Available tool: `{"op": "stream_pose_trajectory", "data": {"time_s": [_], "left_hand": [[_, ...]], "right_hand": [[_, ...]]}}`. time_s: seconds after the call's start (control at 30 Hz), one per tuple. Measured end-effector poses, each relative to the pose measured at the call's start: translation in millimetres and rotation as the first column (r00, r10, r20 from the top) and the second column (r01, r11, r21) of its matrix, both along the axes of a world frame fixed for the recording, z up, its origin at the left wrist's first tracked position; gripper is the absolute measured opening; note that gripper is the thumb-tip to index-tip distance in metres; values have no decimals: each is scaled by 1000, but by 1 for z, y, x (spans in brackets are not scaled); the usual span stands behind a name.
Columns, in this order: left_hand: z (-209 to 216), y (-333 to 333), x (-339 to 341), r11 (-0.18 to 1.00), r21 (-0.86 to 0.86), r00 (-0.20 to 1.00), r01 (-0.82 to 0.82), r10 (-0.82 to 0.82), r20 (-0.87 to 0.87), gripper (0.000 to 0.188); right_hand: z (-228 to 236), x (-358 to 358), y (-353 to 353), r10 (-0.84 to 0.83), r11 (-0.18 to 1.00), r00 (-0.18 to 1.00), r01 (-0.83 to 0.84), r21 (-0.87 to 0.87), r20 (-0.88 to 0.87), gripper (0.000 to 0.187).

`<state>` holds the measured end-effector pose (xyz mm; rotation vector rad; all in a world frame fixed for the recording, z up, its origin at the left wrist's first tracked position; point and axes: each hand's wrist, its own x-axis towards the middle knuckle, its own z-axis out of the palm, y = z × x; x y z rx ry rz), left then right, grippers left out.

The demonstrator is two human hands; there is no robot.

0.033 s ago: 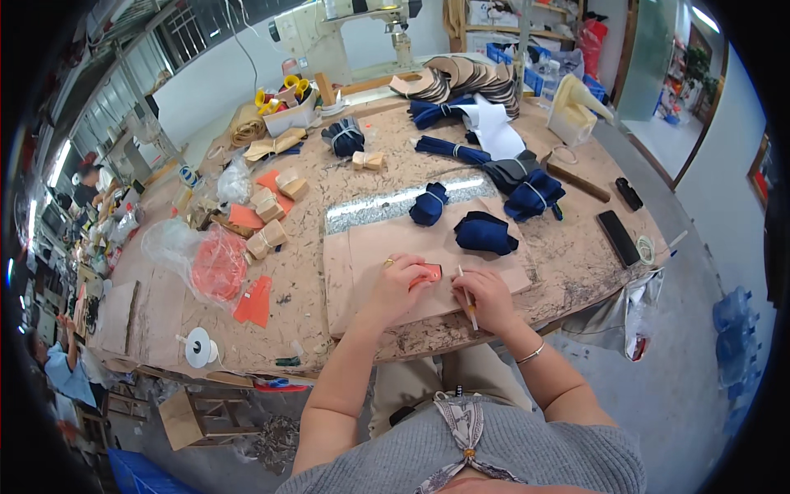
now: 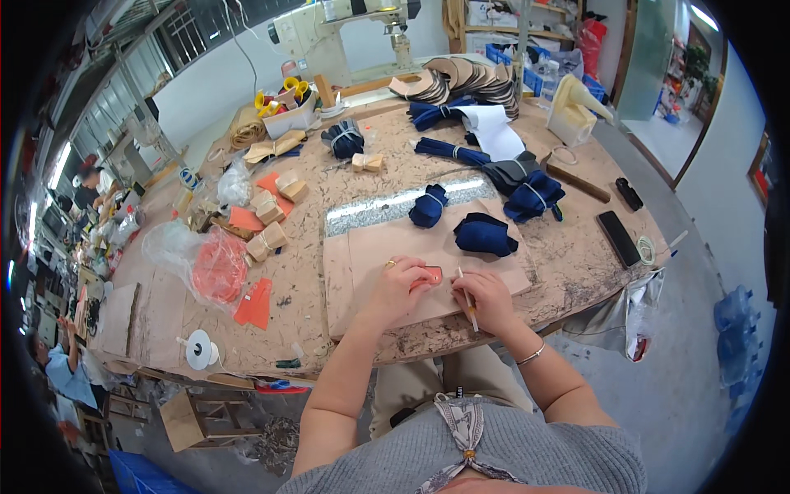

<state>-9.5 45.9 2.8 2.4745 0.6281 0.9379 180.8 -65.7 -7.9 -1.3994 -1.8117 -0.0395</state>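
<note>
Low over a pale sheet-covered board (image 2: pixel 370 262), my left hand (image 2: pixel 393 290) pinches a small orange-red piece (image 2: pixel 433 274) with a dark edge. Its fingers cover part of the piece. Just to the right, my right hand (image 2: pixel 487 303) is closed round a thin pen-like stick (image 2: pixel 471 314), pale with a yellowish part; its exact kind is unclear. The stick's upper tip is near the orange-red piece, with a small gap between them. Beyond the hands lie a rolled navy bundle (image 2: pixel 485 235) and a smaller banded navy bundle (image 2: pixel 429 206).
A dark phone (image 2: pixel 618 239) and a wooden-handled tool (image 2: pixel 578 181) lie right. At left are a plastic bag (image 2: pixel 218 265) with orange contents, orange pieces (image 2: pixel 253 303) and a white spool (image 2: pixel 199 350). A sewing machine (image 2: pixel 313 41) stands behind. Other people sit far left.
</note>
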Motion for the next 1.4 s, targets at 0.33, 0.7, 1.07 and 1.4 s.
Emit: {"op": "stream_pose_trajectory", "data": {"time_s": [0.33, 0.7, 1.07, 1.4], "left_hand": [[7, 2, 4, 993, -115, 1000, 6, -7, -7, 21], [-3, 8, 3, 994, -108, 1000, -8, 8, 2, 21], [-10, 8, 3, 993, -120, 999, -24, 27, 29, 19], [-1, 2, 2, 956, -270, 994, -113, 110, -25, 43]], "right_hand": [[1, 2, 4, -34, 999, 977, 37, 9, -209, 21], [9, -9, 48, 32, 970, 853, -153, -191, -521, 11], [21, -18, 48, 131, 982, 948, -164, -92, -290, 9], [14, -30, 57, 121, 978, 897, -182, -106, -425, 8]]}}
